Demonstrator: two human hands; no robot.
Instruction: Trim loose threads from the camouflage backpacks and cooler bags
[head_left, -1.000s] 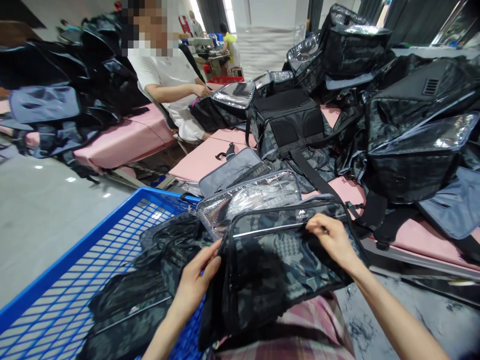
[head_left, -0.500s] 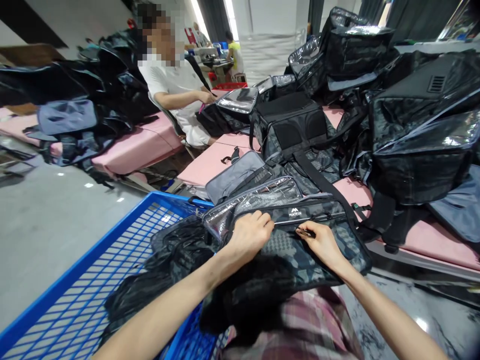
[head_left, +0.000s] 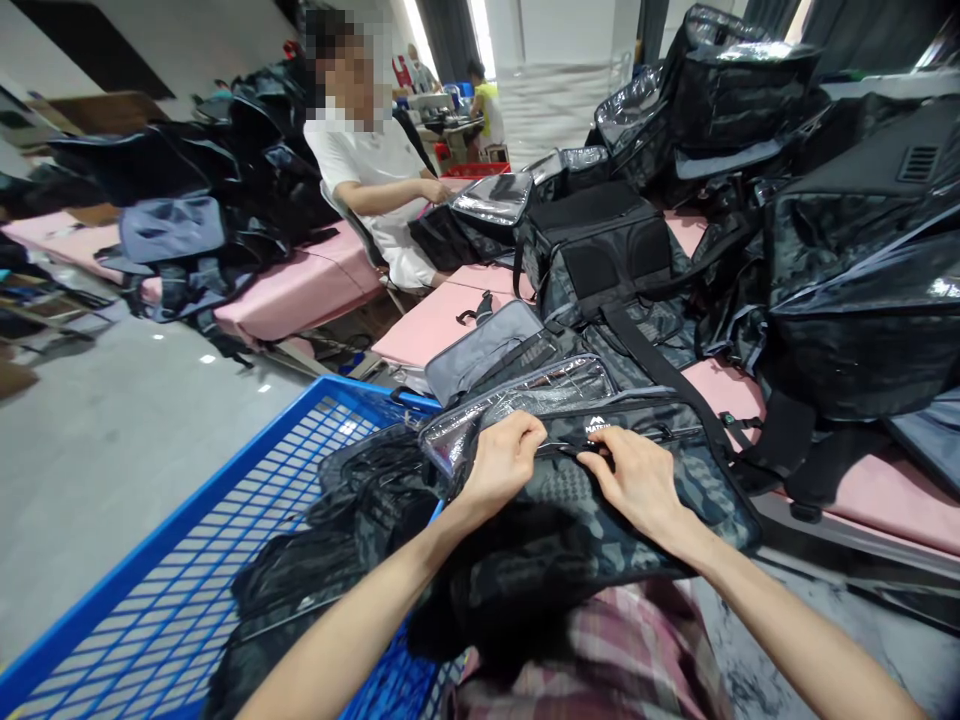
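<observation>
Left hand: palm down, fingers curled in, thumb and forefinger closed at the seam of the camouflage bag. Right hand: thumb and forefinger bent toward each other, pinching the bag at the same seam; a small dark piece shows at the fingertips, too small to tell whether it is a zipper pull. Hands level with each other, near but apart.

Bag position: under both hands, tilted toward the wearer, lower part over the plaid cloth on the lap. A pale zipper line runs along the seam between the hands. White logo just above the right fingers, its lower edge partly covered by them. Bag surface below the left wrist in deep shadow; detail lost.

Left of the left hand: blue basket, mesh walls, dark bags heaped inside. Just beyond the left hand: silver-lined flap, its lining facing up. Farther out, past it: grey flap, lying on the pink table.

Beyond the right hand: black backpack on the table, straps trailing toward the hands. Well to the right of the right hand: large open bag. Far ahead of the left hand: a seated co-worker in a white shirt, arms reaching to another silver-lined bag.
</observation>
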